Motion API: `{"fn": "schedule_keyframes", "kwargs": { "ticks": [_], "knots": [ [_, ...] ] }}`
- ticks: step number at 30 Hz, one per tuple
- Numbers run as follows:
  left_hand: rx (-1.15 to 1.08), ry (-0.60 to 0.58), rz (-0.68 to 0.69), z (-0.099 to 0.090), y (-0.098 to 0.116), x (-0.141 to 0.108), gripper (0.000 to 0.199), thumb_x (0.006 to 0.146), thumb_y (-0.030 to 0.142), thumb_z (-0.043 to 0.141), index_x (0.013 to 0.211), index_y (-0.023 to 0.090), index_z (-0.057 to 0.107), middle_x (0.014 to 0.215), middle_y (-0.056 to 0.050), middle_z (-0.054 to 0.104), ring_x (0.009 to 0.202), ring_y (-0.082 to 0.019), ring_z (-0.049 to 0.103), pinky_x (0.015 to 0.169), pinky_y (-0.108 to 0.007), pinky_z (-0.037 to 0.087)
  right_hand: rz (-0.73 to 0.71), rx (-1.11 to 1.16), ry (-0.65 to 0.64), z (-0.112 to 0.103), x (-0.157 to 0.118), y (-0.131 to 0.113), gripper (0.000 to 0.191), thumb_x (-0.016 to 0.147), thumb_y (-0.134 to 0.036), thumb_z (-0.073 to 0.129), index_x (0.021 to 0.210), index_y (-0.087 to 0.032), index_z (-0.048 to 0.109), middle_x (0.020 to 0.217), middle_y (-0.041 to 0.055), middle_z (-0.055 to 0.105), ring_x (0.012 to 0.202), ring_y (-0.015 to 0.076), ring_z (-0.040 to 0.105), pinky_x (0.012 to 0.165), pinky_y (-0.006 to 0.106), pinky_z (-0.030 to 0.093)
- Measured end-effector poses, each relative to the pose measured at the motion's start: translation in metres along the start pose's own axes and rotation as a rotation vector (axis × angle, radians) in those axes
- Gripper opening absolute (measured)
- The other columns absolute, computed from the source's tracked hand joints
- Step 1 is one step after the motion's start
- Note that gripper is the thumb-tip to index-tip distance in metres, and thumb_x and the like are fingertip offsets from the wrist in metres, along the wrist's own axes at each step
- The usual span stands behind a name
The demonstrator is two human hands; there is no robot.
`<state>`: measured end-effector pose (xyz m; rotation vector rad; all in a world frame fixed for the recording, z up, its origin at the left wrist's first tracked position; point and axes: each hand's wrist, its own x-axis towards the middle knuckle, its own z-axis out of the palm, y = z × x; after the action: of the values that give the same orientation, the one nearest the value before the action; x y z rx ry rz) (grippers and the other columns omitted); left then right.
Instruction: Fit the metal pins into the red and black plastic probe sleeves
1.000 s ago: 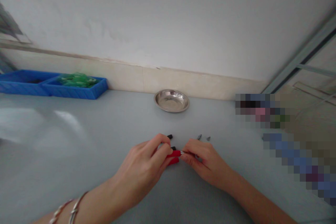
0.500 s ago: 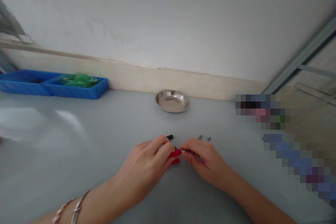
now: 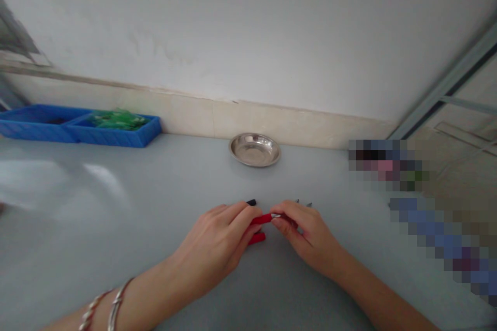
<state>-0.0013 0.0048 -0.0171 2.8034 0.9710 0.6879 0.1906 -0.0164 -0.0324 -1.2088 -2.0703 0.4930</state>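
My left hand [image 3: 225, 238] is closed around a red pen barrel [image 3: 262, 219], which points to the right. A silver cone-shaped pen tip [image 3: 275, 215] sits at the barrel's right end. My right hand [image 3: 305, 227] pinches this tip between thumb and forefinger. Just below, a second red pen barrel [image 3: 257, 238] lies on the table, partly covered by my left hand. Beyond my left knuckles the end of a black pen barrel [image 3: 252, 202] shows. Two small silver tips [image 3: 309, 205] lie behind my right hand, one mostly hidden by it.
A round steel dish [image 3: 254, 150] stands near the wall, past my hands. Blue bins [image 3: 112, 137] line the wall at the left, one holding green pieces. The grey table [image 3: 186, 176] meets a tiled wall base. At the right, a blurred-out area covers some things.
The red barrel and my right fingertips have risen slightly and shifted right, so more of the silver tip shows. A dark end formerly visible beside the barrel is now hidden.
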Motion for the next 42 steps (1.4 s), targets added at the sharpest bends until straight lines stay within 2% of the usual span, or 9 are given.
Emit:
{"fn": "schedule_keyframes", "kwargs": {
  "ticks": [4, 9, 15, 20, 23, 27, 33, 36, 42],
  "knots": [
    [0.003, 0.031, -0.043, -0.002, -0.009, 0.003, 0.021, 0.09, 0.019, 0.033, 0.087, 0.017, 0.054, 0.079, -0.003, 0.059, 0.07, -0.013, 0.057, 0.064, -0.023, 0.047, 0.025, -0.017, 0.013, -0.002, 0.0, 0.0, 0.016, 0.088, -0.026, 0.043, 0.091, -0.017, 0.056, 0.077, 0.0024, 0.06, 0.07, 0.0114, 0.054, 0.066, 0.022, 0.043],
    [0.075, 0.054, -0.191, -0.009, -0.024, 0.007, 0.017, 0.089, 0.022, 0.038, 0.095, 0.018, 0.054, 0.088, -0.003, 0.059, 0.075, -0.015, 0.059, 0.066, -0.026, 0.047, 0.057, -0.053, 0.046, -0.006, 0.0, 0.001, 0.015, 0.087, -0.025, 0.044, 0.089, -0.017, 0.056, 0.075, 0.0018, 0.059, 0.066, 0.0108, 0.053, 0.064, 0.022, 0.042],
    [0.103, -0.009, -0.294, -0.009, -0.035, 0.009, 0.021, 0.088, 0.022, 0.039, 0.093, 0.017, 0.058, 0.087, -0.005, 0.059, 0.074, -0.016, 0.059, 0.066, -0.027, 0.046, 0.06, -0.091, 0.071, -0.005, 0.0, 0.004, 0.012, 0.087, -0.023, 0.044, 0.085, -0.017, 0.055, 0.074, 0.0015, 0.057, 0.066, 0.0109, 0.052, 0.064, 0.022, 0.042],
    [0.125, -0.116, -0.35, -0.002, -0.041, 0.011, 0.024, 0.088, 0.024, 0.037, 0.094, 0.015, 0.058, 0.089, -0.007, 0.058, 0.076, -0.018, 0.059, 0.069, -0.031, 0.047, 0.06, -0.122, 0.053, -0.005, 0.0, 0.007, 0.012, 0.086, -0.021, 0.043, 0.082, -0.018, 0.055, 0.076, 0.0026, 0.057, 0.069, 0.0118, 0.052, 0.063, 0.023, 0.041],
    [0.145, -0.184, -0.368, 0.002, -0.042, 0.012, 0.025, 0.088, 0.026, 0.037, 0.092, 0.015, 0.059, 0.091, -0.008, 0.057, 0.079, -0.019, 0.06, 0.072, -0.032, 0.048, 0.068, -0.134, 0.064, -0.007, 0.0, 0.008, 0.012, 0.085, -0.019, 0.044, 0.08, -0.018, 0.055, 0.075, 0.0026, 0.057, 0.07, 0.0121, 0.052, 0.064, 0.023, 0.04],
    [0.145, -0.216, -0.372, 0.006, -0.042, 0.013, 0.025, 0.088, 0.025, 0.036, 0.093, 0.014, 0.059, 0.092, -0.009, 0.057, 0.081, -0.02, 0.06, 0.073, -0.032, 0.048, 0.095, -0.189, 0.125, -0.01, 0.001, 0.013, 0.012, 0.084, -0.017, 0.044, 0.079, -0.017, 0.055, 0.076, 0.0035, 0.056, 0.072, 0.0134, 0.052, 0.067, 0.025, 0.041],
    [0.182, -0.208, -0.365, 0.007, -0.041, 0.012, 0.028, 0.091, 0.031, 0.032, 0.103, 0.017, 0.054, 0.097, -0.008, 0.055, 0.081, -0.02, 0.061, 0.071, -0.032, 0.048, 0.261, -0.397, 0.194, -0.012, -0.001, 0.026, 0.015, 0.083, -0.024, 0.046, 0.086, -0.017, 0.059, 0.087, 0.0083, 0.051, 0.081, 0.0188, 0.052, 0.074, 0.034, 0.043],
    [0.187, -0.236, -0.361, 0.007, -0.04, 0.012, 0.029, 0.092, 0.03, 0.03, 0.099, 0.017, 0.055, 0.095, -0.007, 0.055, 0.079, -0.019, 0.061, 0.07, -0.031, 0.048, 0.316, -0.417, 0.174, -0.012, -0.002, 0.028, 0.015, 0.082, -0.025, 0.048, 0.087, -0.017, 0.059, 0.089, 0.0085, 0.05, 0.083, 0.0196, 0.053, 0.075, 0.035, 0.044],
    [0.168, -0.302, -0.371, 0.005, -0.04, 0.014, 0.027, 0.091, 0.024, 0.029, 0.1, 0.017, 0.053, 0.095, -0.008, 0.055, 0.082, -0.02, 0.06, 0.074, -0.032, 0.047, 0.365, -0.402, 0.02, -0.01, -0.002, 0.026, 0.014, 0.081, -0.021, 0.05, 0.09, -0.017, 0.059, 0.089, 0.0069, 0.05, 0.085, 0.0179, 0.052, 0.078, 0.033, 0.043]
  ]
}}
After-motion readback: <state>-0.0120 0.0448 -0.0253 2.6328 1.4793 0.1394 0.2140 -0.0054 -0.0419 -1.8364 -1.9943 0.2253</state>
